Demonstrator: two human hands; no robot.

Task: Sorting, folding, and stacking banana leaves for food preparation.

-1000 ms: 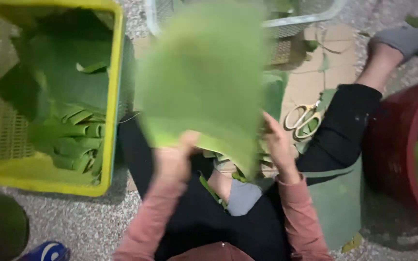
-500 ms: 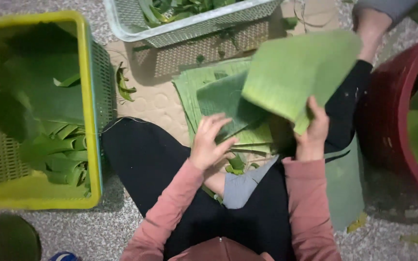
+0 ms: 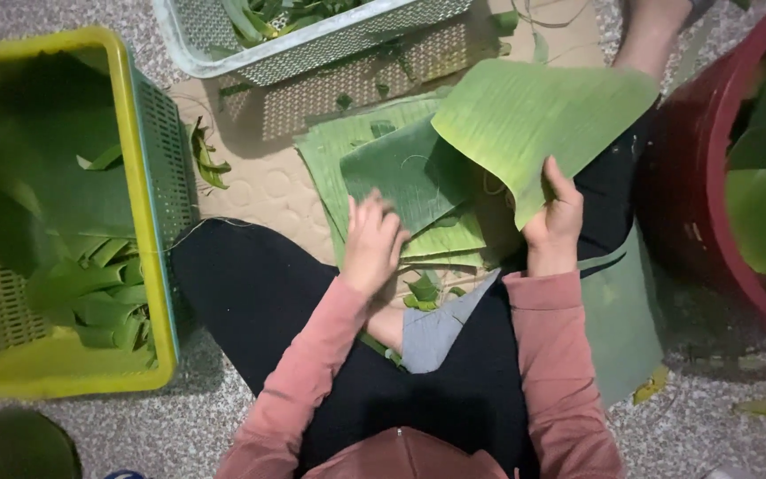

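The right hand (image 3: 553,222) grasps the lower edge of a raised banana leaf (image 3: 534,115), which extends up and away from the grip. The left hand (image 3: 372,244) rests open-fingered on the leaf stack (image 3: 401,173), grasping nothing.

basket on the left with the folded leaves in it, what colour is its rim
Bright yellow, with greenish mesh walls; the basket shows clearly in the head view.
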